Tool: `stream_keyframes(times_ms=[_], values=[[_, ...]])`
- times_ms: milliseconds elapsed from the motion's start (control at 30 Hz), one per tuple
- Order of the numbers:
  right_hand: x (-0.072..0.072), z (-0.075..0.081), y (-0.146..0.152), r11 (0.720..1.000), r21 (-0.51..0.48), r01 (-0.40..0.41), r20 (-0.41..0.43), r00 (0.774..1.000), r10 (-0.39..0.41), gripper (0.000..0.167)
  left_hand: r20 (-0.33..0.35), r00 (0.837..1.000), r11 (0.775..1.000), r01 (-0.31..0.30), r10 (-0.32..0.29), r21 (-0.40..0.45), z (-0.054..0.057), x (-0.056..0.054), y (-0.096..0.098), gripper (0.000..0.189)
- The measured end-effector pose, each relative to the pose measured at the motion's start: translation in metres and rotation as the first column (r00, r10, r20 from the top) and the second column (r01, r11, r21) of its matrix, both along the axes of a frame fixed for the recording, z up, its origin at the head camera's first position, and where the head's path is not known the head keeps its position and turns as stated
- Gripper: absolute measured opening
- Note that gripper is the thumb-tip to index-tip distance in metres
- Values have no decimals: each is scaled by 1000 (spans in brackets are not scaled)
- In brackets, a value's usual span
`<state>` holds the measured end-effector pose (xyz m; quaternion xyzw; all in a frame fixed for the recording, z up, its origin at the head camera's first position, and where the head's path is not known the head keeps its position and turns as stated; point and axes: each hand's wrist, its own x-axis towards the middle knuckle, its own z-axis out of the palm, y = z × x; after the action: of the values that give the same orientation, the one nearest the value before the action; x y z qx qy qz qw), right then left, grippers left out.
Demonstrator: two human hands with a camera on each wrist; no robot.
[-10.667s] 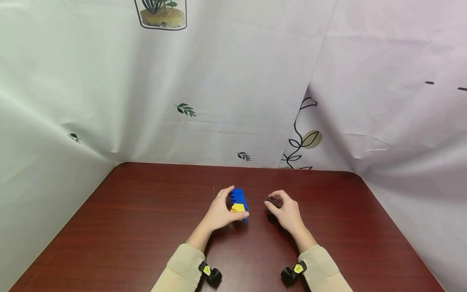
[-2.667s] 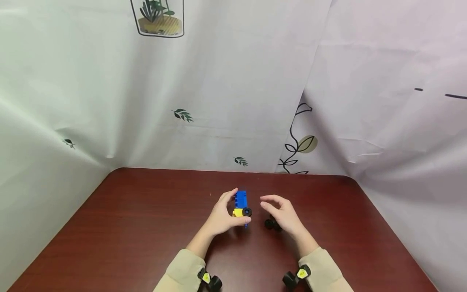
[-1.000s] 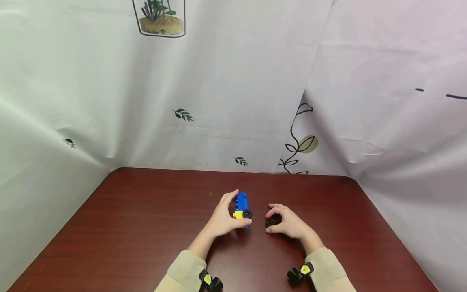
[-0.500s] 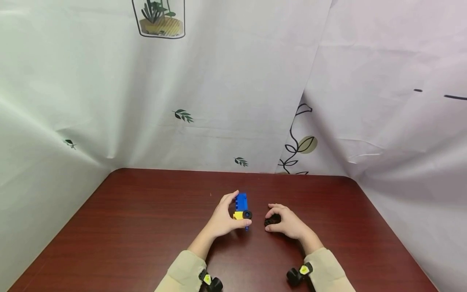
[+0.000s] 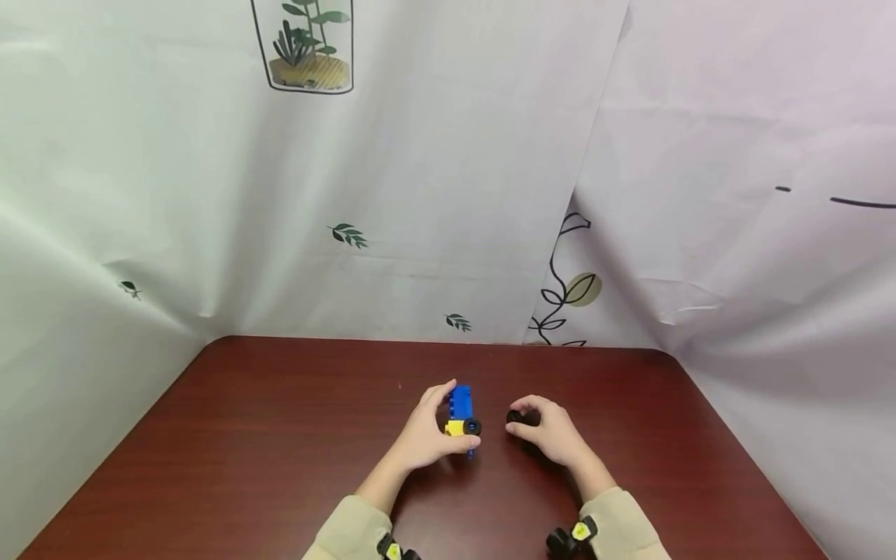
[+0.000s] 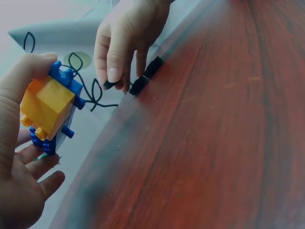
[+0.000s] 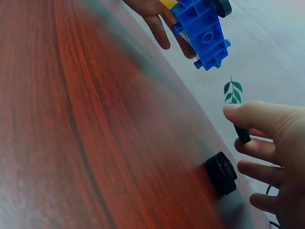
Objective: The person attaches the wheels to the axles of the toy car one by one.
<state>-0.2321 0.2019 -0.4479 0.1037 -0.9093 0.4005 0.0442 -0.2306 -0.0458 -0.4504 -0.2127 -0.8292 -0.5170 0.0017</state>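
My left hand (image 5: 423, 438) grips a toy vehicle (image 5: 460, 402) of blue and yellow plastic between thumb and fingers. A black wheel (image 5: 472, 427) sits on the vehicle's right side, next to the yellow block (image 6: 46, 102). Bare blue axle pegs (image 6: 68, 132) stick out on another side in the left wrist view. The ribbed blue underside (image 7: 205, 36) shows in the right wrist view. To the right of the vehicle, my right hand (image 5: 553, 432) pinches a loose black wheel (image 7: 242, 134) between thumb and index finger, its other fingers loosely bent.
Two more black wheels (image 6: 138, 86) stand on the table close below the right hand. The dark red wooden table (image 5: 294, 451) ends at a pale printed curtain (image 5: 420, 155) behind and at both sides. Each wrist carries a strapped black camera (image 5: 560, 542).
Since the earliest frame, a black wheel has come onto the vehicle's side. Over the last second, my right hand has taken hold of another wheel. The head view has tilted slightly upward.
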Motion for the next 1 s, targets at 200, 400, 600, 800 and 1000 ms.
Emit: stream_keyframes(times_ms=[200, 400, 600, 800, 1000], values=[[-1, 1, 0, 1000, -3, 6, -43, 999, -6, 33, 7, 1000, 1000, 1, -1, -3, 0, 0, 1, 94], [-1, 4, -1, 999, -35, 30, -74, 997, -32, 31, 1, 1000, 1000, 6, -6, 17, 1, 0, 2, 95], [-1, 6, -2, 997, -73, 29, -93, 995, -35, 33, 12, 1000, 1000, 7, -7, 10, 1, 1, 3, 94], [0, 7, -2, 992, -122, 26, -95, 995, -38, 33, 13, 1000, 1000, 6, -6, 1, 2, 1, 3, 95], [0, 9, -2, 984, -174, 29, -83, 996, -44, 33, 3, 1000, 1000, 5, -5, -5, 2, 1, 4, 94]])
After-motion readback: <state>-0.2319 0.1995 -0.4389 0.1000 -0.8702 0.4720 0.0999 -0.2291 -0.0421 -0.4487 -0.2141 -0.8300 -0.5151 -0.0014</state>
